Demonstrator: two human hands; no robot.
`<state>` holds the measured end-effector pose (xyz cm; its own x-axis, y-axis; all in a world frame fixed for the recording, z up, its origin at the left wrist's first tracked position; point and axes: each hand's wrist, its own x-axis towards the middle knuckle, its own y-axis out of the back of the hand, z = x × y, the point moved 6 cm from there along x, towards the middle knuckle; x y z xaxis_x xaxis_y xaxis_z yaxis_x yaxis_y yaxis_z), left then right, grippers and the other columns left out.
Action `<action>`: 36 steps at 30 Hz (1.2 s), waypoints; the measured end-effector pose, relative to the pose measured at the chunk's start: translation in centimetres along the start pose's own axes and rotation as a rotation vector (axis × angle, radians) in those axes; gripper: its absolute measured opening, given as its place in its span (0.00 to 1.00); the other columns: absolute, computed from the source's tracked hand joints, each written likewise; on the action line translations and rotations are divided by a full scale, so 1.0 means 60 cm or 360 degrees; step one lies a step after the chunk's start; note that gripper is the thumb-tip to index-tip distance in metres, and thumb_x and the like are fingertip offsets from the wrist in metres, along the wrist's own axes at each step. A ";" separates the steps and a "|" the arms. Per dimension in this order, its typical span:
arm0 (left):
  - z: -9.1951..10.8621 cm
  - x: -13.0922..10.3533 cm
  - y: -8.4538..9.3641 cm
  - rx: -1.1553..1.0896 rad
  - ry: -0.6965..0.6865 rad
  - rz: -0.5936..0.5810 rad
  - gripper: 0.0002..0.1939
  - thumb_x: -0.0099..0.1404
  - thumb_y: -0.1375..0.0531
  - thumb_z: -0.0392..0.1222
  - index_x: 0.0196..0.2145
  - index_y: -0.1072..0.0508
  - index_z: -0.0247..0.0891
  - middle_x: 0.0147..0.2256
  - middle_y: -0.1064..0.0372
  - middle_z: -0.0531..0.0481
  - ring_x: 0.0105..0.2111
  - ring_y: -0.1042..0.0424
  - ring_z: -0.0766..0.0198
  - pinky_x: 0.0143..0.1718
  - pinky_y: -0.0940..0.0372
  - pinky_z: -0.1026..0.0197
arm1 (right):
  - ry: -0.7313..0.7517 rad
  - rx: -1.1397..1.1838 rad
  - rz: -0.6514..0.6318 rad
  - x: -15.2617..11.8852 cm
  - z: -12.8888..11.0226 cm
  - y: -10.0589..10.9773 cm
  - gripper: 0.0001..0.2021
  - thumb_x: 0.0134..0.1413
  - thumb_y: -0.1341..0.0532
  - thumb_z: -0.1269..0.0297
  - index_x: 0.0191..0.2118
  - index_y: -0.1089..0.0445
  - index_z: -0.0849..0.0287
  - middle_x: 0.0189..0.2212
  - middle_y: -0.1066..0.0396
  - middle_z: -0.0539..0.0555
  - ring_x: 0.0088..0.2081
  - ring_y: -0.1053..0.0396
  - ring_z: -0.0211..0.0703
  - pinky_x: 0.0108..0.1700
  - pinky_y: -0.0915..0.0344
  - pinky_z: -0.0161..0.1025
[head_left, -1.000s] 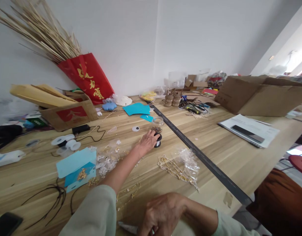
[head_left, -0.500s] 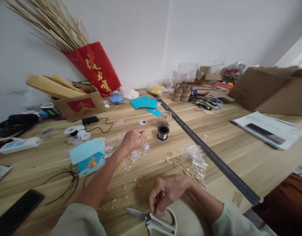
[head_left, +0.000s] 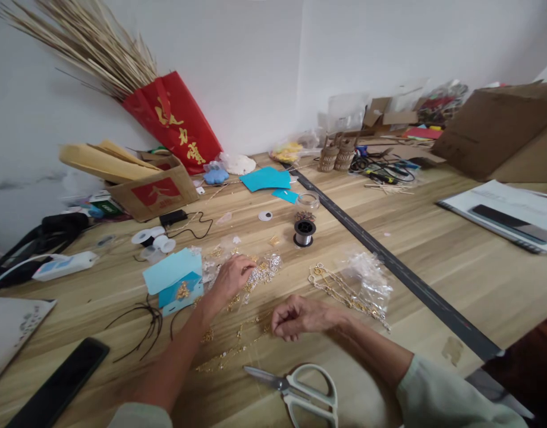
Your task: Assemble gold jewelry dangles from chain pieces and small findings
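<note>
My left hand (head_left: pixel 232 276) is at the pile of small silver and gold beads (head_left: pixel 263 270), its fingers pressed together and bent down at the pile's edge. Whatever lies between those fingertips is too small to make out. Closer to me, my right hand (head_left: pixel 296 316) is closed, with thumb and fingers curled in; what it holds, if anything, is hidden. A thin gold chain with beads (head_left: pixel 224 355) lies just left of it. Below it, scissors (head_left: pixel 295 389) with pale handles rest on the table, their blades pointing left.
A wire spool (head_left: pixel 304 234) stands beyond the beads. Gold and silver chains (head_left: pixel 340 291) lie by a crumpled clear bag (head_left: pixel 371 282) on the right. Blue cards (head_left: pixel 173 270) and a phone (head_left: pixel 62 383) are at left. A dark strip (head_left: pixel 389 261) crosses the table (head_left: pixel 438 285).
My left hand has drawn back toward me, from beyond the pile to its edge. My right hand has lifted away from the scissors and moved forward, near the chain. The view has shifted slightly.
</note>
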<state>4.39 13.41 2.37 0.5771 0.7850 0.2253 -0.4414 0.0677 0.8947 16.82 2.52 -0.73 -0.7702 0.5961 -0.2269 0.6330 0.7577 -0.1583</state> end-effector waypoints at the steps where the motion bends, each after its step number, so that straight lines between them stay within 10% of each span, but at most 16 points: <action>1: 0.004 0.004 -0.005 0.0039 -0.0041 -0.0020 0.09 0.61 0.44 0.34 0.33 0.23 0.39 0.33 0.25 0.47 0.37 0.30 0.58 0.41 0.37 0.57 | -0.0002 0.0004 0.0002 0.002 0.002 0.000 0.16 0.46 0.35 0.53 0.30 0.30 0.65 0.19 0.35 0.45 0.20 0.39 0.27 0.25 0.41 0.26; 16: 0.008 0.035 -0.062 0.0225 -0.0070 -0.0103 0.10 0.62 0.43 0.34 0.37 0.22 0.38 0.30 0.32 0.45 0.37 0.37 0.56 0.41 0.41 0.56 | -0.0013 0.0014 -0.0039 0.010 0.025 0.006 0.17 0.46 0.35 0.52 0.31 0.30 0.65 0.21 0.35 0.46 0.21 0.38 0.28 0.25 0.40 0.27; 36: 0.005 0.045 -0.039 0.0156 -0.0116 -0.0128 0.09 0.62 0.43 0.33 0.33 0.22 0.36 0.30 0.31 0.45 0.38 0.35 0.56 0.40 0.38 0.57 | -0.0023 0.0158 -0.0023 0.012 0.029 0.014 0.17 0.44 0.33 0.53 0.31 0.29 0.66 0.20 0.34 0.47 0.21 0.37 0.27 0.24 0.39 0.26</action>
<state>7.19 15.17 0.99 0.6579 0.7323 0.1760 -0.3248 0.0651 0.9435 16.93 3.14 -2.70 -0.7785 0.5809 -0.2375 0.6271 0.7358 -0.2558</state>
